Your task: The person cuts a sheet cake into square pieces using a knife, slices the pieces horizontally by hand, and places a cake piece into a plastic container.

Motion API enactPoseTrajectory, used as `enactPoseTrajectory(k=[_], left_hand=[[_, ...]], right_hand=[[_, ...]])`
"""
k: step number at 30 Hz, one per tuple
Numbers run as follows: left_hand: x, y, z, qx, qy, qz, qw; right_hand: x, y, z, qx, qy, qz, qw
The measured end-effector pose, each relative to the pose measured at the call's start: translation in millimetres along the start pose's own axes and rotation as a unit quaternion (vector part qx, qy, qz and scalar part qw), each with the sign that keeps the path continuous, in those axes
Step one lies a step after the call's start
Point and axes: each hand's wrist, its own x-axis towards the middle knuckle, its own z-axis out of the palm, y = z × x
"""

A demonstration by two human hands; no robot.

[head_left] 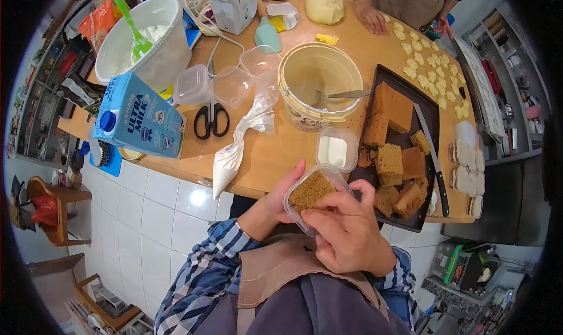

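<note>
My left hand (280,193) is closed around the side of a small clear plastic container (297,220), held above the table's front edge. Inside it lies a piece of brown sponge cake (311,191). The bent fingers of my right hand (355,232) reach into the container and press on the cake; they hide part of it. Just beyond, a similar container with white cream (336,151) rests on the table. To the right is a dark baking tray (384,74) bearing cut sponge cake blocks (394,107) and a long black-handled knife (441,188).
A tub (293,115) with a utensil stands ahead. Left of it are a filled piping bag (234,153), scissors (211,121), empty clear containers (192,85), a milk carton (141,121) and a white bowl (108,59). Another person's hand (370,18) rests near shaped dough pieces (431,74). Filled containers (469,165) stand right.
</note>
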Motion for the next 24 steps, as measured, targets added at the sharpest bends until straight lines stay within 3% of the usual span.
enactPoseTrajectory(k=[7, 10, 13, 16, 18, 22, 24], left_hand=[[-1.4, -2.2, -12.2, 0.049, 0.002, -0.005, 0.999], [-2.7, -3.8, -8.1, -0.008, 0.079, -0.008, 0.997], [0.1, -6.7, -1.0, -0.078, 0.045, -0.011, 0.996], [-3.2, -4.7, -1.8, 0.084, 0.129, -0.022, 0.988], [-0.1, -4.9, -1.1, 0.062, 0.094, -0.023, 0.993], [5.3, -3.1, 19.2, 0.184, 0.129, -0.019, 0.974], [9.0, -3.4, 19.6, 0.187, 0.097, -0.007, 0.978]], right_hand=[[2.1, -1.0, 0.2, 0.000, 0.021, -0.012, 1.000], [0.9, 1.3, 3.6, -0.002, 0.010, 0.001, 1.000], [2.0, -1.9, 0.5, -0.017, 0.038, 0.006, 0.999], [3.1, 0.5, 6.1, -0.014, 0.012, 0.012, 1.000], [-3.1, 2.4, -6.7, -0.029, 0.047, 0.025, 0.998], [-15.3, 16.0, -20.2, 0.043, 0.166, 0.070, 0.983], [-14.6, 17.9, -20.1, 0.056, 0.131, 0.083, 0.986]])
